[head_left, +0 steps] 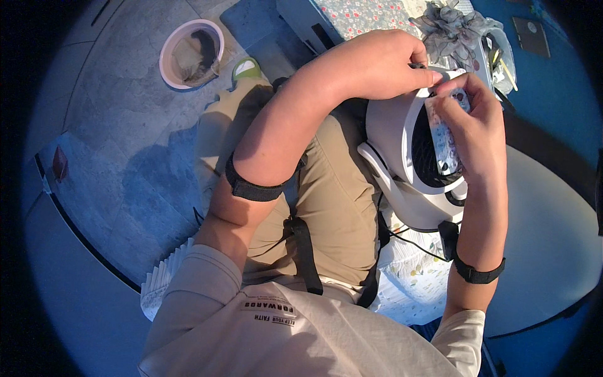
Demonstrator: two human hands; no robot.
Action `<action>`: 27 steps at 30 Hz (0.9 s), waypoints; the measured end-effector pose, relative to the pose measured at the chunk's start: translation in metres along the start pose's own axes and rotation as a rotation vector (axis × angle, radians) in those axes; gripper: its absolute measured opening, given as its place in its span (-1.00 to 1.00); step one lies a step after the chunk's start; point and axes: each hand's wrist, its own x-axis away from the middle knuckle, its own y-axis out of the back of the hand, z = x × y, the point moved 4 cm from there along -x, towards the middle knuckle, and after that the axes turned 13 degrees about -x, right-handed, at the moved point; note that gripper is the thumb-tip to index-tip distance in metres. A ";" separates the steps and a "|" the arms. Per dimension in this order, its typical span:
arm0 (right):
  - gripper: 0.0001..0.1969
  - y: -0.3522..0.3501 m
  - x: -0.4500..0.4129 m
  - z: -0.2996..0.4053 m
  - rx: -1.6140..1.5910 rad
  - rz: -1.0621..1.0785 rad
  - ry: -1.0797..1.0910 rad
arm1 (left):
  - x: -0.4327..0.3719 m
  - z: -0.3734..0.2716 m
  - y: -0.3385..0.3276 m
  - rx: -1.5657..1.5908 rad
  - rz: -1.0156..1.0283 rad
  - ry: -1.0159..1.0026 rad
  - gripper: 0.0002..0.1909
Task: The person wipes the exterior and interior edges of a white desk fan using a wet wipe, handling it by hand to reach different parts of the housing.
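Note:
A white rounded appliance [388, 122] with a black mesh face, which looks like a small fan, stands at my right knee. Over the mesh lies a flat, shiny patterned piece [445, 141], perhaps a case or card; my right hand [473, 120] grips its upper end, thumb on top. From the left, my left hand [405, 70] reaches across, fingers curled and thumb tip close to my right fingertips at the appliance's upper rim. A small dark bit shows by its curled fingers; whether it is held cannot be made out.
Grey gauzy fabric flower [450, 33] and a clear bag [504, 61] with thin sticks lie beyond my hands, near a floral cloth [365, 16]. A pink bin [167, 70] with a liner stands on the tiled floor. A black cable [414, 242] runs below the appliance; a pale rounded surface is at right.

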 end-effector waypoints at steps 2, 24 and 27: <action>-0.88 -0.001 0.002 -0.001 0.005 0.016 -0.022 | 0.001 -0.001 0.001 -0.009 0.010 0.020 -0.63; -0.90 0.001 -0.006 0.004 0.032 0.061 -0.078 | -0.001 0.001 -0.002 0.052 0.046 0.059 -0.66; -0.89 0.000 -0.004 0.003 0.084 0.100 -0.014 | 0.000 -0.001 0.001 0.021 0.038 0.061 -0.66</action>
